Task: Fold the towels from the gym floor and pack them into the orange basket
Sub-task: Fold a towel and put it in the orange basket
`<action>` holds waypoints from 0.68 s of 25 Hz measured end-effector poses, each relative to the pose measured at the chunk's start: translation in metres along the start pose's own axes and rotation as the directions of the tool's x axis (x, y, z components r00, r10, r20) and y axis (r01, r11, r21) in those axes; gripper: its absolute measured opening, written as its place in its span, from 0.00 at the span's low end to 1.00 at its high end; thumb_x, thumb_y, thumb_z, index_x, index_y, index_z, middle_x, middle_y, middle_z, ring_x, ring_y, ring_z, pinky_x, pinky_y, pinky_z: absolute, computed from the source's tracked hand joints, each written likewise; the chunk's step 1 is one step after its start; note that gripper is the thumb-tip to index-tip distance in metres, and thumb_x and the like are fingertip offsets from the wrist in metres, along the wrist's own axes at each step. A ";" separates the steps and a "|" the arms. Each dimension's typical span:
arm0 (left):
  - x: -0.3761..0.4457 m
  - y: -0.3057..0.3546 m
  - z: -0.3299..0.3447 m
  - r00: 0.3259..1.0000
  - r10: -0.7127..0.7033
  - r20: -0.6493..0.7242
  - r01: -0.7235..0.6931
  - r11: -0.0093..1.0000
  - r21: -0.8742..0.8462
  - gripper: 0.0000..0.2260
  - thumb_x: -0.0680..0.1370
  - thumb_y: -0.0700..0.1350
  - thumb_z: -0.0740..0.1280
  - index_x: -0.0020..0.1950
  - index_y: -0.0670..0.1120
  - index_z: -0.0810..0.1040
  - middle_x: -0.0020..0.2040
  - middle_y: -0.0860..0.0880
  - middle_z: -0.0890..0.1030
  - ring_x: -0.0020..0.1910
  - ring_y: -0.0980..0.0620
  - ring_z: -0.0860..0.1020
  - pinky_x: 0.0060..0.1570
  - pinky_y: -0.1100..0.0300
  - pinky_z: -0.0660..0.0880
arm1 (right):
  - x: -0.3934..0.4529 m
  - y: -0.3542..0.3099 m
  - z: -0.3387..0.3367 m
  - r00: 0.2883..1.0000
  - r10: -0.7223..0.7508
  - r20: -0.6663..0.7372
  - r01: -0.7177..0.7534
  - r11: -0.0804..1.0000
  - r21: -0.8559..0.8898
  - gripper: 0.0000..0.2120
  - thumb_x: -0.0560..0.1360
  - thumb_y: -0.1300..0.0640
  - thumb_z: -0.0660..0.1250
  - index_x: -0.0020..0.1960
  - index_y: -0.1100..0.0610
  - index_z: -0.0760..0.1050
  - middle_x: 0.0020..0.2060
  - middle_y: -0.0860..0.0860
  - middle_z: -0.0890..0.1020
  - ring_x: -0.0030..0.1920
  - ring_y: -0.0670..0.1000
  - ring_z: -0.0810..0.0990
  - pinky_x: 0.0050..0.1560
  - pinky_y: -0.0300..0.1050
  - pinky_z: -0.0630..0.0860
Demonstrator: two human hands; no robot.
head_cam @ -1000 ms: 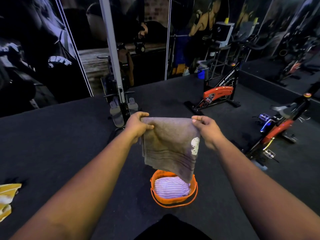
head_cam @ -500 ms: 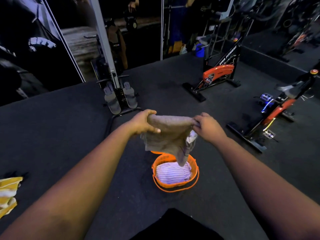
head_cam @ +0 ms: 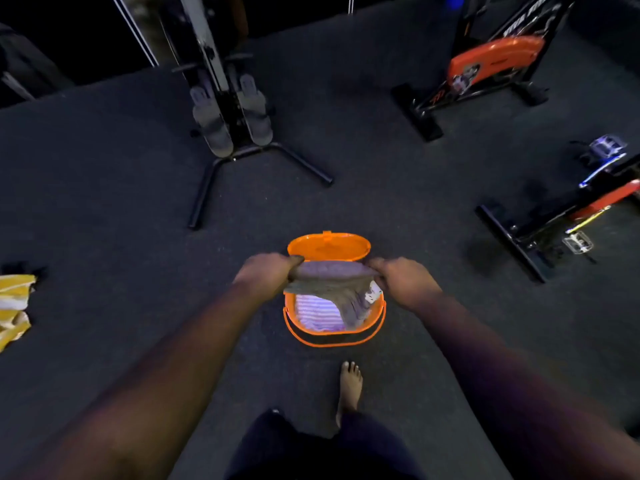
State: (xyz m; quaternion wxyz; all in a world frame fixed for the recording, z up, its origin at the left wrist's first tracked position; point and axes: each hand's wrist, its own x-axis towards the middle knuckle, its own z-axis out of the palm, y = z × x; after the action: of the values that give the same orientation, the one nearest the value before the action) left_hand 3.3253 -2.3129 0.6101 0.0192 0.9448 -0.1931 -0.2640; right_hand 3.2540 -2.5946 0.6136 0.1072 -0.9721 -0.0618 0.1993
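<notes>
Towel: grey-brown towel [head_cam: 334, 282], folded into a thick band, sagging in the middle, white tag at its 3 o'clock end, held right over the basket mouth.
Left hand: left hand [head_cam: 266, 273] grips the 9 o'clock end.
Right hand: right hand [head_cam: 401, 280] grips the 3 o'clock end.
Basket: orange basket [head_cam: 375, 323] on the floor, lid open at 12 o'clock, striped towel [head_cam: 317, 313] inside.
Floor: yellow towel [head_cam: 14, 308] far out at 9 o'clock.

Orange basket [head_cam: 334, 336]; grey-brown towel [head_cam: 332, 282], seemingly; pale striped towel [head_cam: 317, 311] inside; yellow-and-white striped towel [head_cam: 14, 306]; dark grey floor [head_cam: 104, 202].
</notes>
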 end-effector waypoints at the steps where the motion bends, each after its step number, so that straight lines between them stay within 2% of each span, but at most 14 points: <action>1: 0.013 0.003 0.018 0.998 -0.014 0.058 0.018 0.998 -0.061 0.18 0.78 0.55 0.57 0.67 0.59 0.74 0.57 0.46 0.82 0.55 0.41 0.81 0.44 0.57 0.69 | 0.013 0.012 0.017 0.999 0.008 0.047 -0.008 1.000 0.005 0.14 0.81 0.51 0.60 0.66 0.47 0.74 0.56 0.55 0.83 0.55 0.62 0.82 0.49 0.54 0.80; 5: 0.080 0.007 0.099 0.976 -0.049 0.210 0.089 0.979 -0.182 0.11 0.77 0.48 0.66 0.59 0.53 0.78 0.58 0.44 0.82 0.56 0.40 0.81 0.43 0.60 0.69 | 0.070 0.052 0.092 0.984 0.018 0.175 -0.017 1.000 -0.005 0.12 0.80 0.55 0.60 0.62 0.51 0.75 0.56 0.55 0.83 0.56 0.61 0.82 0.49 0.53 0.80; 7: 0.126 0.000 0.146 0.961 -0.036 0.275 0.088 0.980 -0.178 0.10 0.79 0.48 0.64 0.59 0.49 0.80 0.59 0.42 0.82 0.57 0.40 0.80 0.41 0.62 0.72 | 0.107 0.075 0.139 0.977 0.013 0.214 -0.011 1.000 -0.012 0.13 0.79 0.57 0.60 0.61 0.51 0.76 0.55 0.55 0.84 0.55 0.60 0.83 0.48 0.52 0.80; 9: 0.169 -0.012 0.188 0.973 -0.036 0.229 0.061 0.993 -0.102 0.15 0.83 0.51 0.60 0.64 0.45 0.80 0.61 0.41 0.81 0.60 0.40 0.79 0.44 0.63 0.69 | 0.141 0.094 0.175 0.976 0.004 0.220 0.001 1.000 -0.027 0.12 0.79 0.57 0.60 0.60 0.50 0.77 0.54 0.55 0.84 0.54 0.60 0.83 0.48 0.52 0.80; 10: 0.192 -0.018 0.209 0.978 0.002 0.207 0.008 0.999 -0.047 0.16 0.84 0.51 0.59 0.65 0.46 0.79 0.62 0.42 0.81 0.61 0.39 0.79 0.47 0.61 0.68 | 0.161 0.105 0.200 0.980 -0.010 0.200 0.016 0.999 -0.029 0.12 0.79 0.57 0.60 0.61 0.50 0.77 0.55 0.55 0.84 0.54 0.60 0.83 0.48 0.52 0.80; 11: 0.209 -0.021 0.226 0.980 0.000 0.197 0.017 0.996 -0.082 0.14 0.83 0.51 0.60 0.65 0.49 0.79 0.62 0.42 0.81 0.60 0.39 0.79 0.48 0.59 0.68 | 0.176 0.113 0.217 0.985 -0.011 0.170 0.016 0.999 -0.029 0.14 0.80 0.56 0.61 0.63 0.49 0.77 0.56 0.54 0.84 0.54 0.60 0.84 0.48 0.52 0.80; 12: 0.223 -0.027 0.242 0.987 -0.018 0.162 0.033 0.995 -0.091 0.14 0.82 0.50 0.61 0.66 0.53 0.78 0.62 0.43 0.82 0.59 0.39 0.80 0.48 0.58 0.70 | 0.190 0.121 0.235 0.991 -0.013 0.130 0.018 0.999 -0.037 0.16 0.80 0.56 0.61 0.65 0.48 0.77 0.58 0.54 0.84 0.55 0.60 0.84 0.48 0.52 0.80; 14: 0.257 -0.043 0.277 0.997 0.032 0.076 -0.023 0.993 -0.115 0.19 0.80 0.47 0.62 0.71 0.56 0.74 0.64 0.43 0.81 0.59 0.37 0.81 0.52 0.54 0.76 | 0.216 0.134 0.279 0.997 -0.019 0.072 0.022 0.999 -0.047 0.20 0.79 0.58 0.63 0.70 0.48 0.76 0.63 0.53 0.82 0.57 0.60 0.83 0.50 0.53 0.80; 16: 0.288 -0.060 0.318 0.997 0.071 0.022 -0.067 0.990 -0.122 0.24 0.80 0.44 0.62 0.76 0.53 0.71 0.71 0.45 0.77 0.66 0.39 0.78 0.61 0.51 0.76 | 0.236 0.149 0.326 0.996 -0.085 -0.030 0.084 0.996 -0.041 0.24 0.75 0.63 0.69 0.70 0.52 0.78 0.66 0.54 0.81 0.61 0.58 0.83 0.53 0.52 0.82; 17: 0.293 -0.062 0.346 0.997 0.055 0.063 -0.047 0.992 -0.115 0.24 0.81 0.43 0.61 0.78 0.52 0.68 0.75 0.47 0.73 0.71 0.42 0.74 0.66 0.51 0.73 | 0.240 0.153 0.352 0.990 -0.128 -0.050 0.126 0.991 -0.049 0.25 0.71 0.66 0.72 0.67 0.56 0.80 0.64 0.55 0.82 0.61 0.58 0.84 0.54 0.52 0.82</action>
State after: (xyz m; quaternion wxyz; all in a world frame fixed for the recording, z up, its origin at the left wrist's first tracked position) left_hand 3.4026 -2.3427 0.1603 0.0733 0.9277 -0.2024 -0.3049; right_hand 3.3442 -2.6391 0.1725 0.0988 -0.9734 -0.1251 0.1645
